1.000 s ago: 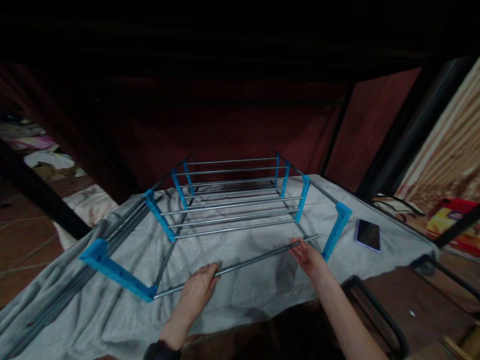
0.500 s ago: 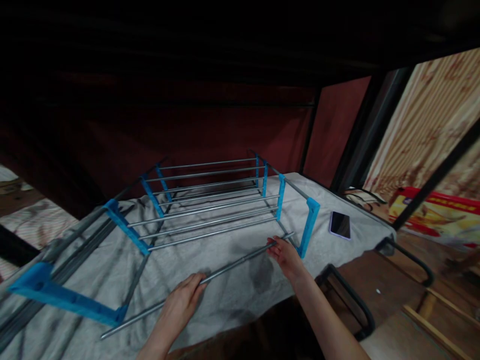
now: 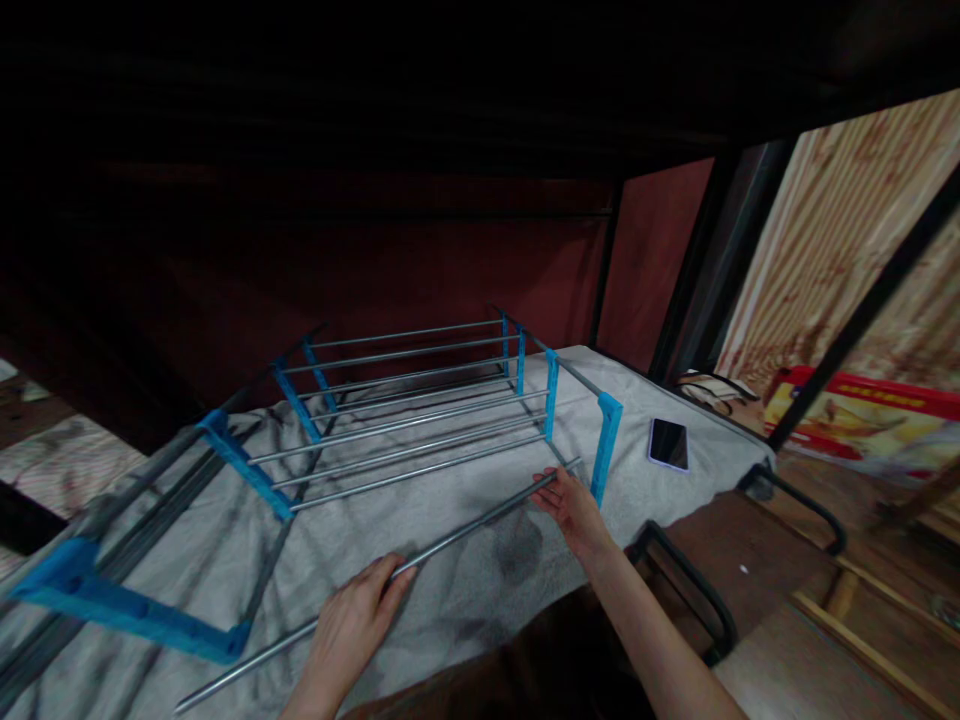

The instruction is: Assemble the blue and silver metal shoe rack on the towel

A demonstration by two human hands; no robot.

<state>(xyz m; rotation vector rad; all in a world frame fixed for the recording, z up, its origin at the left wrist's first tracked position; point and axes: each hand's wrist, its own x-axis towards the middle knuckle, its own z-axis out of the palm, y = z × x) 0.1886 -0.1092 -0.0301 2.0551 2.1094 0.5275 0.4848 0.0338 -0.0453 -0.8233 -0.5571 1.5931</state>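
Note:
A thin grey metal tube (image 3: pixel 480 522) slants across the front of the cloth, its right end higher and farther away. My left hand (image 3: pixel 358 612) is closed around it left of its middle. Close to the right end, my right hand (image 3: pixel 571 508) pinches it between thumb and fingers. Just beyond lies a partly assembled rack (image 3: pixel 420 464), with several metal tubes running between blue plastic brackets. The front left blue bracket (image 3: pixel 127 605) and the front right blue bracket (image 3: pixel 609 445) have no tube joined between them. The lower end of the right bracket is hidden behind my right hand.
A grey cloth (image 3: pixel 480 625) covers the bed-like surface under a dark frame. On it lies a phone (image 3: pixel 668 444) at the right. Several loose tubes (image 3: pixel 150 515) lie at the left. A black-framed chair (image 3: pixel 750 560) and a red-and-yellow box (image 3: pixel 862 420) stand to the right.
The tube's left end has shifted left and toward me, with both hands still on it. The whole view has moved slightly, so the rack and phone appear farther left.

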